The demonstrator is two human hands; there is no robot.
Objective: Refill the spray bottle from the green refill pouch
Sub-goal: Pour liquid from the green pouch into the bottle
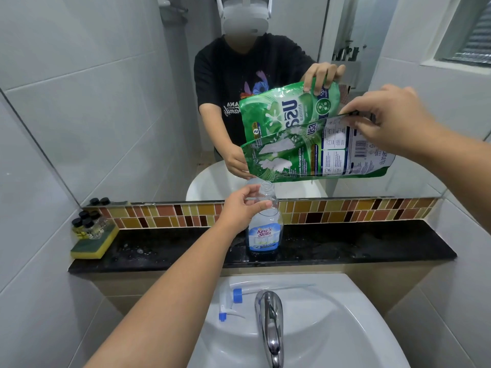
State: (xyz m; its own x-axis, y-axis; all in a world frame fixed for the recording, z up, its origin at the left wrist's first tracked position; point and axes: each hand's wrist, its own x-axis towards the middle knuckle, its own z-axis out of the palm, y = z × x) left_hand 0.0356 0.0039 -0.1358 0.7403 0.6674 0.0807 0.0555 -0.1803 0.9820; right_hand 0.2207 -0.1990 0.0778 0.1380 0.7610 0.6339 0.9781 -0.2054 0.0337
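Note:
A clear spray bottle (264,229) with a blue label stands uncapped on the black stone ledge (372,245). My left hand (243,207) grips its neck. My right hand (385,120) pinches the bottom edge of the green refill pouch (305,152), which is tipped almost flat. The pouch's lower left corner hangs just above the bottle's open mouth. The bottle's white and blue trigger head (229,301), with its long tube, lies on the rim of the sink. Blue liquid fills the bottle's lower part.
A chrome tap (269,325) juts over the white sink (345,328) below the ledge. At the ledge's left end, several small black-capped bottles (89,224) rest on a yellow-green sponge (91,245). The mirror (106,102) behind reflects a person, the pouch and both hands.

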